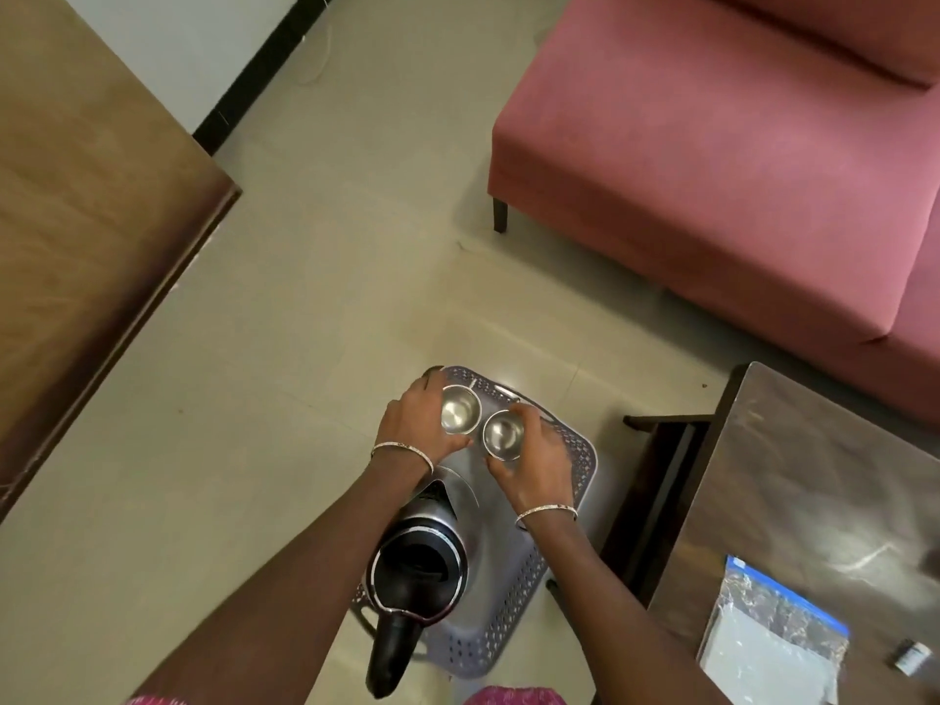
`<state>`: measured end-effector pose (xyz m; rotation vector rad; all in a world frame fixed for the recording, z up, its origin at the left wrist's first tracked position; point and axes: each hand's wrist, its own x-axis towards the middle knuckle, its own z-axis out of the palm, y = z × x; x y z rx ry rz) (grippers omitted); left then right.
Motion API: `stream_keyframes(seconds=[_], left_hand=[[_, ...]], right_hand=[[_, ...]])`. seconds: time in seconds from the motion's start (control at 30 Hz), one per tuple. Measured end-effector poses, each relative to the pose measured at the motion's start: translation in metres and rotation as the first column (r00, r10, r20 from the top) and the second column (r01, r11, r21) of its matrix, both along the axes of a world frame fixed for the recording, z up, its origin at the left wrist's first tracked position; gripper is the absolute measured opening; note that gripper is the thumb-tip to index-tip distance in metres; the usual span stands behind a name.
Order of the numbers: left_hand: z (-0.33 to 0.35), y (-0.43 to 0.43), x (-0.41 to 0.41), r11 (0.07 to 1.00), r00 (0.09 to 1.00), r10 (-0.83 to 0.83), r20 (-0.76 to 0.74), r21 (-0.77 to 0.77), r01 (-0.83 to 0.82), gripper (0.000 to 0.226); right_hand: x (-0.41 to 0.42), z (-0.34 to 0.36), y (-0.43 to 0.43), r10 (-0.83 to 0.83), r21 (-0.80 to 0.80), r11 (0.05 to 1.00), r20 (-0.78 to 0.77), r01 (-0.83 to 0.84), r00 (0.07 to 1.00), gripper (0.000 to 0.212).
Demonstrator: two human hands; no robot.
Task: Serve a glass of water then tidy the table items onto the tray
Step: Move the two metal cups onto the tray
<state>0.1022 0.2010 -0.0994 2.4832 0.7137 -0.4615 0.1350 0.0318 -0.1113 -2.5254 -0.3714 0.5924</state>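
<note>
Closest in, a kettle (417, 567) with a black handle stands on a grey perforated tray (577, 450), just below the two wrists and between the forearms. Beyond it, the left hand (414, 417) wraps its fingers around the left cup (459, 409) at the tray's far end, and right beside that grip the right hand (539, 460) clasps the right cup (502, 432), both steel, nearly touching. Well to the right of the right hand, a plastic bag (773, 638) lies on a dark table (814, 475).
</note>
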Motion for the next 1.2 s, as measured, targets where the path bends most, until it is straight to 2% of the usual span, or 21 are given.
stream_keyframes(seconds=[0.3,0.67,0.77,0.87,0.97,1.1,1.2], left_hand=[[-0.020,0.000,0.000,0.980,0.991,-0.098,-0.094,0.165,0.113,0.085],[-0.024,-0.003,0.001,0.958,0.977,-0.152,-0.149,0.220,0.183,0.090],[-0.022,-0.001,0.001,0.966,0.978,-0.146,-0.147,0.190,0.173,0.094],[-0.013,0.004,-0.002,0.987,0.990,-0.080,-0.118,0.129,0.096,0.094],[0.004,0.013,-0.010,0.997,0.997,0.036,-0.067,0.067,-0.032,0.085],[0.036,0.022,-0.030,0.970,0.970,0.242,-0.032,0.035,-0.241,0.069],[0.061,0.018,-0.046,0.942,0.942,0.335,0.010,-0.020,-0.335,0.044]], right_hand=[[-0.007,-0.024,0.000,-0.036,0.006,0.999,-0.037,0.037,0.999,0.060],[-0.013,-0.031,0.010,-0.059,-0.025,0.998,-0.018,0.058,0.998,0.066],[-0.012,-0.029,0.009,-0.043,-0.026,0.999,-0.049,0.041,0.998,0.076],[-0.010,-0.023,0.005,-0.023,-0.007,1.000,-0.101,0.023,0.995,0.090],[-0.010,-0.011,-0.005,-0.016,-0.001,1.000,-0.118,0.016,0.993,0.093],[-0.020,0.014,-0.022,-0.033,0.022,0.999,-0.086,0.035,0.996,0.080],[-0.035,0.033,-0.039,-0.038,-0.018,0.999,-0.048,0.038,0.998,0.063]])
